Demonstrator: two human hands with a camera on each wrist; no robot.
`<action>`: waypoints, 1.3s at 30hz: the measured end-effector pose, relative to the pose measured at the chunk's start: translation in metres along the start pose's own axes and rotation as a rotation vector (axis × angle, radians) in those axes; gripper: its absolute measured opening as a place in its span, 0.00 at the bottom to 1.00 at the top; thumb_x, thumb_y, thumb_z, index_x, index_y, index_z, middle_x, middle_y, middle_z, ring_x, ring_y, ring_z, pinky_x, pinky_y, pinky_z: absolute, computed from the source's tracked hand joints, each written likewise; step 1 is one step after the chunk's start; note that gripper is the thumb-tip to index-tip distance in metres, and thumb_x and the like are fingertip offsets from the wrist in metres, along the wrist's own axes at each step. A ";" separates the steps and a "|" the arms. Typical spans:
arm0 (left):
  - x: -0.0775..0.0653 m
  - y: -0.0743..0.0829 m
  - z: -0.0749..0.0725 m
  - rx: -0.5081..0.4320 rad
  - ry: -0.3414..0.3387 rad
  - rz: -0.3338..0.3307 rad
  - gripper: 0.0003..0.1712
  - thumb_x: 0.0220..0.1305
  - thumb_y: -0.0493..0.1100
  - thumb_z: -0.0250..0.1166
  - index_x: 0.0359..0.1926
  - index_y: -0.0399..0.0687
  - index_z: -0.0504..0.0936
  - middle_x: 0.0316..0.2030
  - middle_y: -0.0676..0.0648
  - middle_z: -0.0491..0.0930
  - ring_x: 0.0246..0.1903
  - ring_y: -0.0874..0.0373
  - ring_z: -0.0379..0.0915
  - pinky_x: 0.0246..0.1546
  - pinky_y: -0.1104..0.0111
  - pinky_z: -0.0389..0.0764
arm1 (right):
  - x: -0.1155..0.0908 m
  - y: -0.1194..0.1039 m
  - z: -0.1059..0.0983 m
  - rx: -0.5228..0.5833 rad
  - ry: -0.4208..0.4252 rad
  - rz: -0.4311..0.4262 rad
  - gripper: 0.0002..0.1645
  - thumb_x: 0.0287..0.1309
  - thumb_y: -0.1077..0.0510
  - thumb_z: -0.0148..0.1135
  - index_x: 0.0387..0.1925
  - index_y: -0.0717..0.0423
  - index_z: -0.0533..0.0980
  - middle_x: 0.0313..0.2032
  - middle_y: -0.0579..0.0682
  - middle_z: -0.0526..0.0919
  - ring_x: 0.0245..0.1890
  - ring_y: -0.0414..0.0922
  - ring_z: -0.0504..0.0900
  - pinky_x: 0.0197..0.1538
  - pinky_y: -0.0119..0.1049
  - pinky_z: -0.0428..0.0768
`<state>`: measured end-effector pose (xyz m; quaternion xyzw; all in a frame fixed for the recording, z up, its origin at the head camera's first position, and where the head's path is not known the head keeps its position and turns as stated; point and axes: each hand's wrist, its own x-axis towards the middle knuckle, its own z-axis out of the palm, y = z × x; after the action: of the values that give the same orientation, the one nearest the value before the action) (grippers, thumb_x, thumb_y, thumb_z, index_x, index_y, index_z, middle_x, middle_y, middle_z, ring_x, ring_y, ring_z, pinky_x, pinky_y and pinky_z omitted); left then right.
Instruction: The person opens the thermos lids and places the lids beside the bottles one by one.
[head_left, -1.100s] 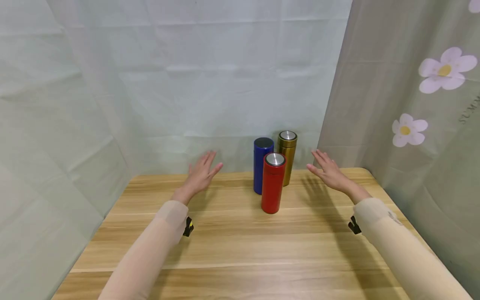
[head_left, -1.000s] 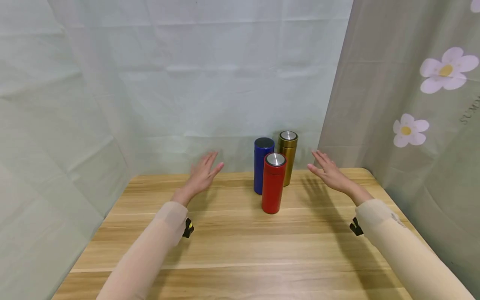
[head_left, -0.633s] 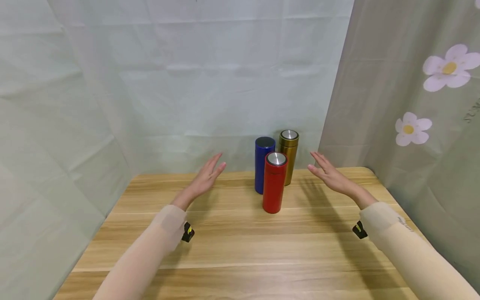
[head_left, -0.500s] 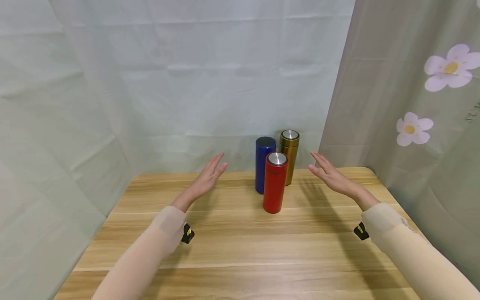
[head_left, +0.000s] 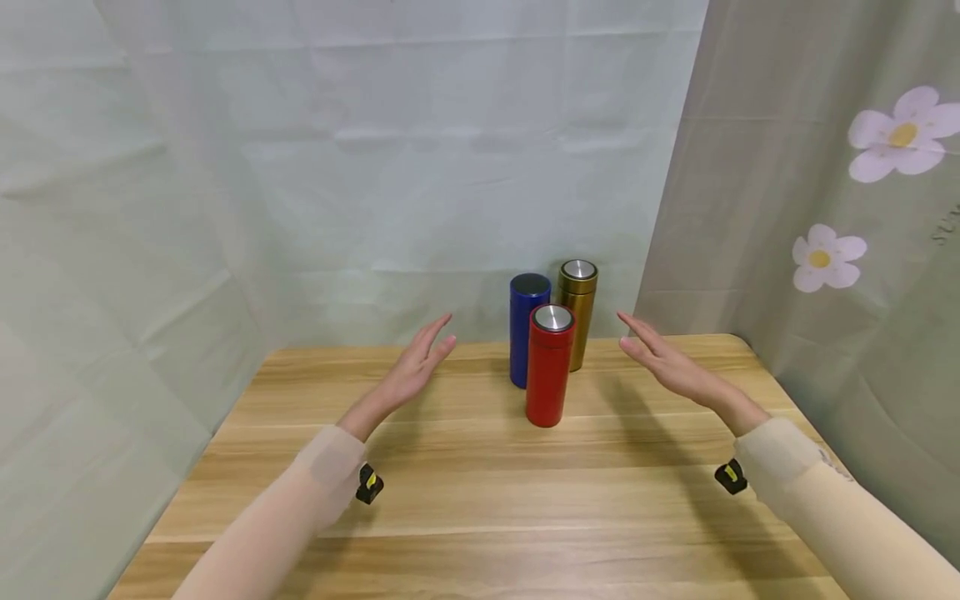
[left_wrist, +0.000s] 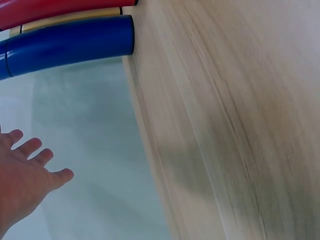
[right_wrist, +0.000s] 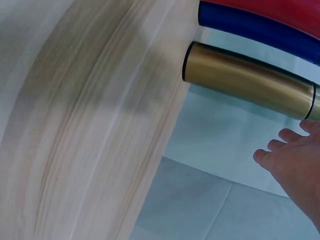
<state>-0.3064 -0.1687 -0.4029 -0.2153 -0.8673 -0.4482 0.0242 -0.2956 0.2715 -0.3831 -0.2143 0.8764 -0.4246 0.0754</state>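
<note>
Three thermos flasks stand upright in a close group toward the back of the table. The red thermos [head_left: 548, 375] is in front and partly covers the blue thermos [head_left: 520, 333] and the gold thermos [head_left: 582, 312] behind it. To their left, my left hand [head_left: 411, 367] hovers above the table with its fingers straight, holding nothing. On the other side my right hand [head_left: 671, 362] hovers likewise, palm turned toward the flasks. Both wrist views show the flasks apart from the left hand [left_wrist: 22, 175]; in the right wrist view the right hand [right_wrist: 297, 162] appears beside the gold thermos [right_wrist: 245, 77].
The wood-grain table [head_left: 480, 517] has a rounded back right corner. Behind it hangs a pale cloth [head_left: 450, 167]. A grey curtain with printed flowers [head_left: 828, 258] hangs at the right. Small black devices [head_left: 369, 483] sit at both wrists.
Both hands have turned more edge-on, and their wrists have drawn slightly back toward me. The left fingertips have shifted a little to the right. The flasks stand where they stood.
</note>
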 end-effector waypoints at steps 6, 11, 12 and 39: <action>-0.005 0.004 0.007 -0.024 0.003 0.019 0.35 0.84 0.54 0.47 0.82 0.46 0.53 0.79 0.35 0.53 0.78 0.38 0.48 0.74 0.39 0.54 | -0.004 -0.001 0.007 0.010 -0.034 0.002 0.40 0.82 0.43 0.44 0.85 0.46 0.44 0.82 0.61 0.41 0.80 0.67 0.39 0.71 0.77 0.45; -0.009 0.006 0.012 -0.036 0.012 0.037 0.34 0.84 0.53 0.49 0.81 0.44 0.56 0.78 0.35 0.56 0.77 0.37 0.51 0.72 0.38 0.58 | -0.005 -0.001 0.012 0.037 -0.045 -0.013 0.41 0.82 0.44 0.46 0.84 0.48 0.44 0.82 0.60 0.42 0.80 0.67 0.41 0.72 0.76 0.47; -0.009 0.007 0.013 -0.036 0.014 0.040 0.34 0.84 0.53 0.49 0.81 0.44 0.56 0.77 0.35 0.56 0.77 0.37 0.51 0.72 0.38 0.59 | -0.005 -0.001 0.013 0.042 -0.046 -0.018 0.41 0.82 0.44 0.46 0.84 0.48 0.44 0.82 0.60 0.43 0.80 0.67 0.41 0.72 0.76 0.47; -0.007 0.022 0.020 0.005 0.038 0.099 0.33 0.82 0.58 0.50 0.80 0.52 0.60 0.76 0.45 0.60 0.76 0.46 0.55 0.70 0.41 0.64 | 0.009 -0.005 0.044 0.219 -0.022 -0.073 0.42 0.78 0.49 0.55 0.81 0.60 0.51 0.77 0.65 0.58 0.76 0.66 0.58 0.73 0.65 0.62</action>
<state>-0.2882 -0.1439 -0.3996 -0.2493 -0.8561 -0.4483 0.0634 -0.2880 0.2335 -0.4070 -0.2412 0.8155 -0.5179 0.0925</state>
